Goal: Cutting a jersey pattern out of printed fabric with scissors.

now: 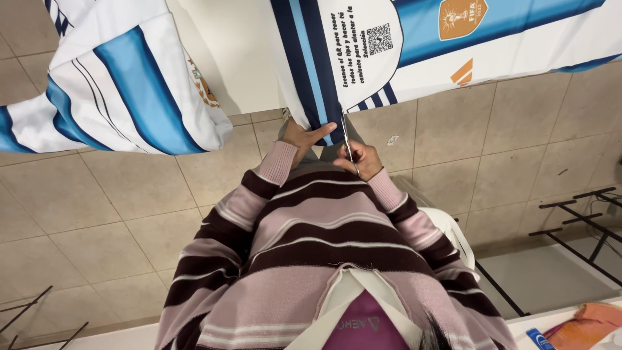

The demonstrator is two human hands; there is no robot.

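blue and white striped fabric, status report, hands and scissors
Left hand pinning blue and white striped fabric at table edge. Right hand gripping silver metal scissors, blades at fabric's hem. Nothing blocking.

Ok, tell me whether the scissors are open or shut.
Cannot tell: the scissors show only as one thin line against the striped fabric, gripped by the right hand.

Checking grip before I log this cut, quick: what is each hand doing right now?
Left hand: closed on the edge of the blue-and-white striped fabric, pinching it.
Right hand: closed around scissors, blades at the fabric edge.
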